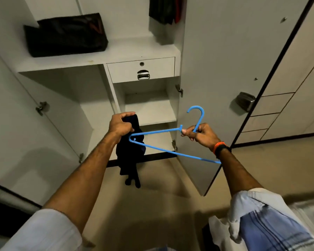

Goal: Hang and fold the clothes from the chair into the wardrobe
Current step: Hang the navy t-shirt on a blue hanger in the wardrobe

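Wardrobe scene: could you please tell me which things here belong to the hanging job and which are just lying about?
In the job:
- blue hanger, pinched near the hook by the right hand
- dark garment, bunched in the left hand
- open wardrobe

Lying about:
- black bag on the upper shelf
- drawer, closed
- dark and red clothes already hanging
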Demonstrator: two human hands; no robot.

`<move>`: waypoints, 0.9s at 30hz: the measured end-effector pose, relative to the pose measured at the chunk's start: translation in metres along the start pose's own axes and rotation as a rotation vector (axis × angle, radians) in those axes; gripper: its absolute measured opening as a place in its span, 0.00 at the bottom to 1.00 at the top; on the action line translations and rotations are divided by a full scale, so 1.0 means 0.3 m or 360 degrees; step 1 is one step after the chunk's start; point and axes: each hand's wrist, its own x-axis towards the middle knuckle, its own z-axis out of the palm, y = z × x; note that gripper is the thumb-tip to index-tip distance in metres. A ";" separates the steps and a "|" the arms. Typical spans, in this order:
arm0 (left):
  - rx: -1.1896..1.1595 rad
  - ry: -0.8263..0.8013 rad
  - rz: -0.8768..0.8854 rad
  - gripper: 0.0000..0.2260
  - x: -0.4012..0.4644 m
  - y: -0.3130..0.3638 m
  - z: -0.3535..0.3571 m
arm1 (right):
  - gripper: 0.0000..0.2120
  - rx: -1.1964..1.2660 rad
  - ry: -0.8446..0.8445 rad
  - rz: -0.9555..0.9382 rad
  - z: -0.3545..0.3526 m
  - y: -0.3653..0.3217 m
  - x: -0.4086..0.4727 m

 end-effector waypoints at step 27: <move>0.0501 -0.0647 0.0470 0.28 -0.160 0.208 0.060 | 0.12 -0.0300 -0.0283 -0.0206 0.246 -0.119 0.081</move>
